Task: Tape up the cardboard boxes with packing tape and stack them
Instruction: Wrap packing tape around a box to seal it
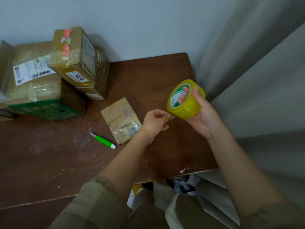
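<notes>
Brown table (49,162), tape roll (186,100) in right hand (203,116)

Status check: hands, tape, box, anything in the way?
Right hand grips tape roll; left hand pinches its loose end. Small box untaped on table. Green knife lies beside the box.

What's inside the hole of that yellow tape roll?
Fingers of the right hand poke through the tape roll, which it grips. Their tips show; the rest is hidden by the roll.

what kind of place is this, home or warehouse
Probably a room at home, not a warehouse: a scuffed brown wooden table pushed into a plain wall corner, a grey curtain beside it, and only a few used parcel boxes stacked there.
</notes>
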`<state>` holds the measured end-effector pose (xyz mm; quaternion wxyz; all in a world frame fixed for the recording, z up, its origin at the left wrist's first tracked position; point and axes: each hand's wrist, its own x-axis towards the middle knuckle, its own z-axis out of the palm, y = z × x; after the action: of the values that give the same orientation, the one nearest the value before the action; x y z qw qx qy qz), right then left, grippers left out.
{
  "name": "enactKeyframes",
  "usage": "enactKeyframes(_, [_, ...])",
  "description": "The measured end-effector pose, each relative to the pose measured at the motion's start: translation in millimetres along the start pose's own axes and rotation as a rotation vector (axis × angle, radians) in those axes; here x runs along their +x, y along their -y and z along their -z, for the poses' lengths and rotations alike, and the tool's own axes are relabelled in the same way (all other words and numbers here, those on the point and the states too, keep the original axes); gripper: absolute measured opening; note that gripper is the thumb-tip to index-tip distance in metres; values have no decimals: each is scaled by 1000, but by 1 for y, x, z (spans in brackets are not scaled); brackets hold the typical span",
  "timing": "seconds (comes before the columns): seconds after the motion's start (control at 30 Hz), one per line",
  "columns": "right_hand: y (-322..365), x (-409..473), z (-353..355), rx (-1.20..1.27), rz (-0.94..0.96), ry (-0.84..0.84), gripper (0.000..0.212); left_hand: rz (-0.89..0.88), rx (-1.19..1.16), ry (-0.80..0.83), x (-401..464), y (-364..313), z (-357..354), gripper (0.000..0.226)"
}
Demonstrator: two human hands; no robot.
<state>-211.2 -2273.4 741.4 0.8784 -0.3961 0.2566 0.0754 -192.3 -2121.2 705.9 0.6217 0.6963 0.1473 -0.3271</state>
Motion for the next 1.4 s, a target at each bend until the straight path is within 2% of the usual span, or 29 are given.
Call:
enactKeyframes(0.13, [2,-9,-8,81,-30,31,16,-16,-24,-28,-10,-12,10,18])
enactKeyframes(0.23, [-4,-13,-17,30,-36,100,32,-24,-62,-31,-20,-27,17,16])
enactKeyframes(0.33, [-8,-12,-32,-72,-38,45,37,-20,9,-34,-29,-43,29,16])
enactKeyframes(0.47, [-10,-5,-46,28,-123,-20,31,-4,124,-25,-43,-65,51,19])
enactKeyframes(0.53, [-12,-2,-48,9,-107,-63,44,0,175,-16,-51,-74,68,19])
enactKeyframes(0.57, [-14,-1,-48,-17,-79,-95,49,-3,198,-2,-55,-78,76,19])
enactKeyframes(0.63, [-18,-3,-50,-109,11,-135,37,-17,283,-4,-63,-80,90,19])
enactKeyframes(0.7, [-25,-4,-56,-256,88,-101,27,-12,337,-63,-68,-78,102,22])
enactKeyframes(0.77, [-33,-4,-63,-392,160,-55,34,48,262,-109,-71,-71,114,16])
enactKeyframes(0.83, [-42,1,-68,-537,219,-60,36,96,139,-143,-73,-64,125,34])
enactKeyframes(0.87, [-46,2,-70,-590,208,-74,34,104,110,-151,-74,-62,130,35])
enactKeyframes(0.9, [-49,4,-74,-599,157,-93,35,98,117,-159,-76,-62,135,26])
enactKeyframes(0.97, [-57,3,-83,-507,22,-110,44,87,143,-196,-75,-60,143,4])
enactKeyframes(1.0, [-63,2,-86,-480,2,-106,48,87,137,-233,-73,-57,148,2])
enactKeyframes(1.03, [-70,3,-85,-509,27,-97,58,87,121,-270,-70,-52,153,4])
enactKeyframes(1.13, [-93,8,-78,-792,259,-41,111,84,125,-348,-64,-32,164,4])
enactKeyframes(1.17, [-99,9,-76,-846,306,-22,120,81,138,-367,-62,-24,166,6])
enactKeyframes(1.3, [-112,15,-73,-964,328,57,132,70,55,-389,-54,5,168,28])
enactKeyframes(1.4, [-121,20,-70,-963,303,95,136,28,50,-417,-51,16,162,64])
